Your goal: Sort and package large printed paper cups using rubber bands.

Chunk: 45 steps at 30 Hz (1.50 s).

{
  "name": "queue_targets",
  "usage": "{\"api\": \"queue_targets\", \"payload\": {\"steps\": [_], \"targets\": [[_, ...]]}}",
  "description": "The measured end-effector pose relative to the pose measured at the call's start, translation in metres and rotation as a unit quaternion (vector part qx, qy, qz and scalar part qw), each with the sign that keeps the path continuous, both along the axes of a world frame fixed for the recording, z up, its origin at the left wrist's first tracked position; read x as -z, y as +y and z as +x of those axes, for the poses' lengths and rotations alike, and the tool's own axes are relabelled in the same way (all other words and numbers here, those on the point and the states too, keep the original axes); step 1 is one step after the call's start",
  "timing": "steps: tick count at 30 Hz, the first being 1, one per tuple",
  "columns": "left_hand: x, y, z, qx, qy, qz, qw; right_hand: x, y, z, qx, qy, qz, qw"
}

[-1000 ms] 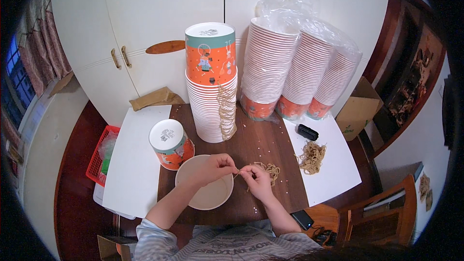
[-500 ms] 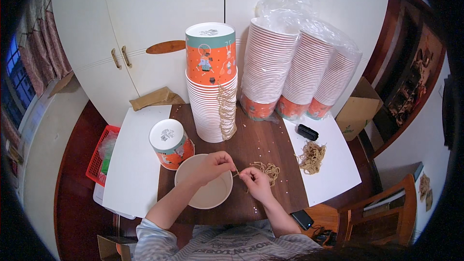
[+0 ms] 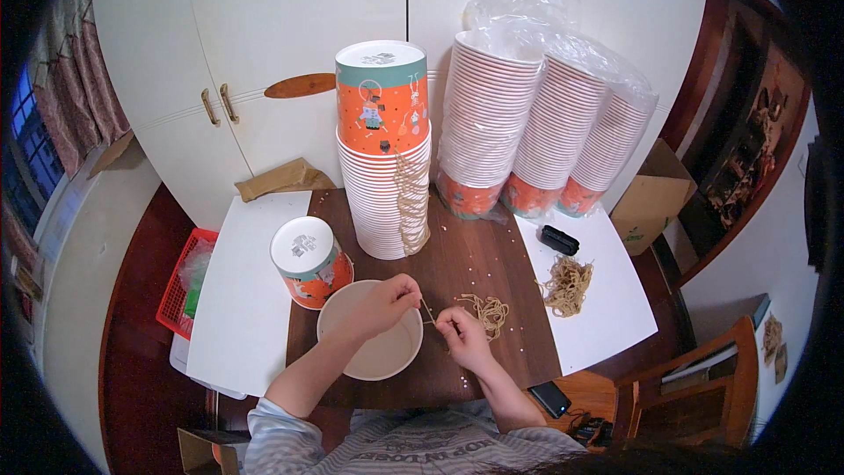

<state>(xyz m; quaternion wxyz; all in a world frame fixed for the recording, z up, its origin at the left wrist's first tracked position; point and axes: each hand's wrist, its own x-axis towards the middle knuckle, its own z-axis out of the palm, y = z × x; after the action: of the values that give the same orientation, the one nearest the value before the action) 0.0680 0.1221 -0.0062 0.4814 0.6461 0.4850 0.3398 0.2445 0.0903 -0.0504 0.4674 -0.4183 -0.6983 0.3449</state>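
Note:
Over the open white-lined paper bucket, my left hand pinches one part of a thin tan cord. Just right of the rim, my right hand has its fingers closed on the same cord, which runs across the short gap between both hands. Whether the cord is joined to the bucket at the rim I cannot tell. A loose bunch of tan cords lies right beside my right hand. An upside-down orange printed bucket stands left of the open one.
A tall stack of upturned buckets, with cord loops down its right side, stands behind my hands. Plastic-wrapped bucket stacks rise at the back right. A cord pile and a black object lie on the white right side of the table.
My hands have drawn slightly apart, the left one shifting a little left and up. More cord shows stretched between them.

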Motion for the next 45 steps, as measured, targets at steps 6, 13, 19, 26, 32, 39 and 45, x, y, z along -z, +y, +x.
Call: {"api": "queue_targets", "payload": {"steps": [6, 13, 19, 26, 32, 39, 45], "targets": [[-0.007, -0.002, 0.002, 0.005, 0.043, 0.022, 0.999, 0.0, -0.003, -0.003, -0.028, 0.016, 0.032, 0.999], [-0.01, -0.003, -0.001, 0.029, 0.092, 0.063, 0.993, 0.015, -0.007, -0.001, -0.054, 0.042, -0.057, 0.996], [-0.046, -0.048, 0.011, 0.07, 0.418, 0.25, 0.871, 0.022, -0.02, 0.011, -0.031, 0.107, -0.154, 0.982], [-0.01, -0.089, -0.015, 0.159, 0.442, 0.337, 0.816, 0.032, -0.046, 0.02, -0.05, 0.095, -0.179, 0.978], [-0.01, -0.097, -0.047, 0.035, 0.464, 0.396, 0.792, 0.046, -0.076, 0.004, -0.108, 0.193, -0.373, 0.901], [0.025, -0.105, -0.059, -0.182, 0.423, 0.419, 0.782, 0.062, -0.081, -0.016, -0.187, 0.052, -0.345, 0.918], [0.067, -0.141, -0.022, -0.275, 0.11, 0.189, 0.936, 0.068, -0.081, -0.026, -0.211, 0.016, -0.313, 0.926]]}}
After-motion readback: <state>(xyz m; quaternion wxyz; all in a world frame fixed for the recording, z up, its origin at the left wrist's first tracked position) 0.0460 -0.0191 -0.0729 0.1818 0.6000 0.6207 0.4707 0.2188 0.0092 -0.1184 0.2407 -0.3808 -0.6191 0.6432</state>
